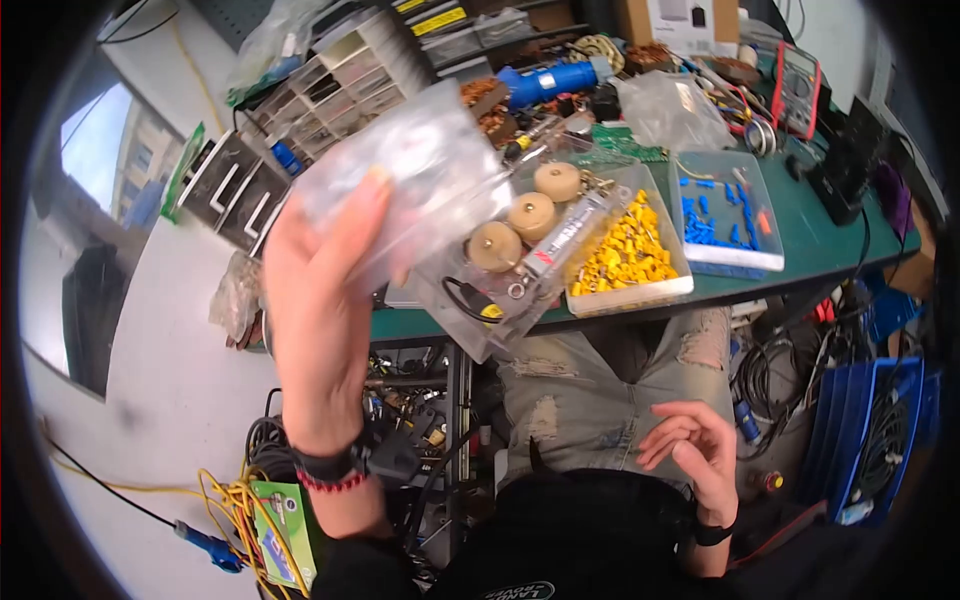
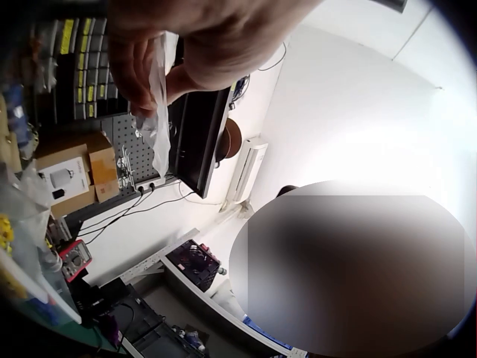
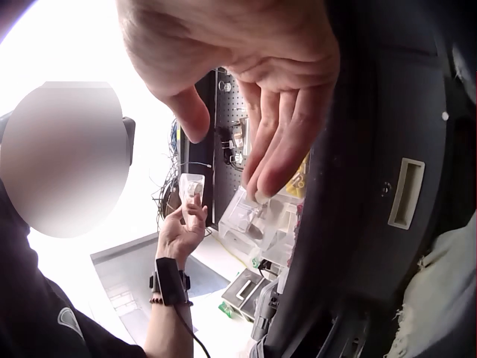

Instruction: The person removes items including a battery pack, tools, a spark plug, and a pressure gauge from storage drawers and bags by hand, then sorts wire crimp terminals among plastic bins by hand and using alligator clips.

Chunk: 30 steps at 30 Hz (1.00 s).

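Note:
A clear plastic bag (image 1: 420,180) with something pale inside is pinched between the thumb and fingers of my left hand (image 1: 325,270), raised above the bench. In the left wrist view the left hand (image 2: 201,45) grips the same bag (image 2: 159,127) from above. Beneath and beside the bag, a clear tray holds round tan pieces (image 1: 532,215) and a silver tube-like part (image 1: 575,235). My right hand (image 1: 705,450) hangs over the lap, fingers loosely bent, holding nothing; the right wrist view shows the hand (image 3: 246,67) with thumb and fingers apart.
On the green bench (image 1: 820,240) stand a bin of yellow connectors (image 1: 625,255), a bin of blue ones (image 1: 715,220), a red multimeter (image 1: 797,90) and a blue cylinder (image 1: 550,85). Small drawers (image 1: 330,95) stand at the back left. Cables (image 1: 225,510) lie at lower left.

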Available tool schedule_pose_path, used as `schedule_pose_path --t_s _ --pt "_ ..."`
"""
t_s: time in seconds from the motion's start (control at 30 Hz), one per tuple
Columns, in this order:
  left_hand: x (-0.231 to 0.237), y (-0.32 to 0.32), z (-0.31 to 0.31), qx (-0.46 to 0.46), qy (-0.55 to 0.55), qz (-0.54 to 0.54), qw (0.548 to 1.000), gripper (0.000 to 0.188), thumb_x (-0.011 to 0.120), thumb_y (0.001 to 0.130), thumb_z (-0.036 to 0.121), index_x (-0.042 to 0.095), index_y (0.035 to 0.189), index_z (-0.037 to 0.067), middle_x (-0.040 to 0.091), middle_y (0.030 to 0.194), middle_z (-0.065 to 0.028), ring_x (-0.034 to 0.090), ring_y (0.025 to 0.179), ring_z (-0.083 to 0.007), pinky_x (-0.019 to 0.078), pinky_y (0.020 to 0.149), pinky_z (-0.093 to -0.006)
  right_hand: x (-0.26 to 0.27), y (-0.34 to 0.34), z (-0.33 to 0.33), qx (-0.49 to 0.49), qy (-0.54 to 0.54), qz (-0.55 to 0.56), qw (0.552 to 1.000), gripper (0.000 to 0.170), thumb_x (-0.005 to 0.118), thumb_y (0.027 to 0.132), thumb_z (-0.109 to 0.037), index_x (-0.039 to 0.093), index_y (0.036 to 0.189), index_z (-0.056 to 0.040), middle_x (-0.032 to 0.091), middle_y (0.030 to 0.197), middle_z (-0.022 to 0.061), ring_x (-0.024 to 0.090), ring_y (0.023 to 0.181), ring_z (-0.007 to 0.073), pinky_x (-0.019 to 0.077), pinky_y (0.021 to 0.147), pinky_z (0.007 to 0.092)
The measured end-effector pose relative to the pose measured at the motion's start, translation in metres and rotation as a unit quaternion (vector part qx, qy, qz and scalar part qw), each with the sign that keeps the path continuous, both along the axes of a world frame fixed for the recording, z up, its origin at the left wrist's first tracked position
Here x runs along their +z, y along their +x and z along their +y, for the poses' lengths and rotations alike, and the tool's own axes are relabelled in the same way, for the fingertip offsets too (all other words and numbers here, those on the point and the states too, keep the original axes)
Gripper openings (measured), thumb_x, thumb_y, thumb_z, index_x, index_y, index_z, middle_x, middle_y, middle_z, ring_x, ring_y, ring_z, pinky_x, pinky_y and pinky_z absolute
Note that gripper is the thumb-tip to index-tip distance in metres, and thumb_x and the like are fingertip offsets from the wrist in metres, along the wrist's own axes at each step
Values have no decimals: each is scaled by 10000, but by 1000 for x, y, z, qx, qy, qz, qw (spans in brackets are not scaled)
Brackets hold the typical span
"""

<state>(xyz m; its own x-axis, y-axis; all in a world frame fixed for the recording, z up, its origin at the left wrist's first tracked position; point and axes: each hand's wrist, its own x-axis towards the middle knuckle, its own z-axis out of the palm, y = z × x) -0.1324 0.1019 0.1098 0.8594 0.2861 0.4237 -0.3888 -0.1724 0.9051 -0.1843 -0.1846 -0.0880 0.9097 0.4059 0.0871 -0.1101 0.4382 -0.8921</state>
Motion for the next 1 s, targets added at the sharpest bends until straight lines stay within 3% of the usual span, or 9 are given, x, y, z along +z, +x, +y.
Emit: schedule_pose_path --t_s 0.17,0.27,0.43,0.5,0.63,0.67,0.8,0.87,1.0 --pt "-9 50 11 -100 13 78 992 479 686 889 179 488 1251 -64 634 1123 -113 630 979 -148 505 864 -291 -8 -2 5 32 -26 34 999 363 617 906 -112 545 1210 73 676 900 167 688 796 210 556 687 280" --pt "7 77 23 -192 247 145 939 531 659 910 252 460 1314 -31 643 1065 -85 630 938 -114 516 798 -257 -11 -3 2 36 -45 40 998 346 618 906 -103 557 1200 67 682 891 144 687 794 194 556 684 273" --pt "6 119 30 -212 352 92 907 431 630 897 112 522 1309 50 664 1083 -111 644 981 -183 522 850 -316 -16 -3 1 33 -70 60 995 331 619 912 -104 564 1197 55 686 890 126 680 786 167 549 680 261" --pt "-14 137 35 -222 613 15 758 410 628 863 55 574 1270 59 658 1161 -125 641 1013 -235 513 878 -353 -16 -3 3 44 -84 75 993 306 613 923 -99 571 1192 41 689 886 109 675 780 149 541 681 249" --pt "5 128 15 -196 595 24 779 381 632 844 32 613 1225 55 658 1172 -127 629 1036 -237 483 921 -353 -23 -2 6 56 -110 84 989 294 623 925 -99 577 1184 31 691 881 89 673 781 137 535 687 241" --pt "12 127 12 -204 552 41 808 360 626 847 26 621 1207 36 667 1143 -118 629 1019 -220 483 914 -349 -23 -2 6 57 -116 88 988 295 633 921 -103 580 1181 27 691 882 85 673 782 132 533 686 238" --pt "29 130 19 -291 483 51 824 286 590 868 23 642 1149 2 673 1091 -105 604 1027 -190 459 937 -335 -26 -2 5 57 -126 87 987 291 655 910 -107 593 1165 20 690 879 73 673 780 119 530 675 231" --pt "41 131 20 -375 556 138 728 260 559 884 16 649 1128 6 672 1056 -98 593 1030 -185 441 953 -327 -24 -1 6 54 -135 86 986 285 660 906 -104 599 1158 16 687 868 65 671 775 114 528 670 230" --pt "47 124 20 -386 529 234 719 255 633 833 17 650 1087 6 666 1045 -97 597 1021 -207 434 959 -340 -25 -2 9 54 -152 94 982 277 685 886 -91 618 1139 0 675 831 38 662 760 101 526 660 227"
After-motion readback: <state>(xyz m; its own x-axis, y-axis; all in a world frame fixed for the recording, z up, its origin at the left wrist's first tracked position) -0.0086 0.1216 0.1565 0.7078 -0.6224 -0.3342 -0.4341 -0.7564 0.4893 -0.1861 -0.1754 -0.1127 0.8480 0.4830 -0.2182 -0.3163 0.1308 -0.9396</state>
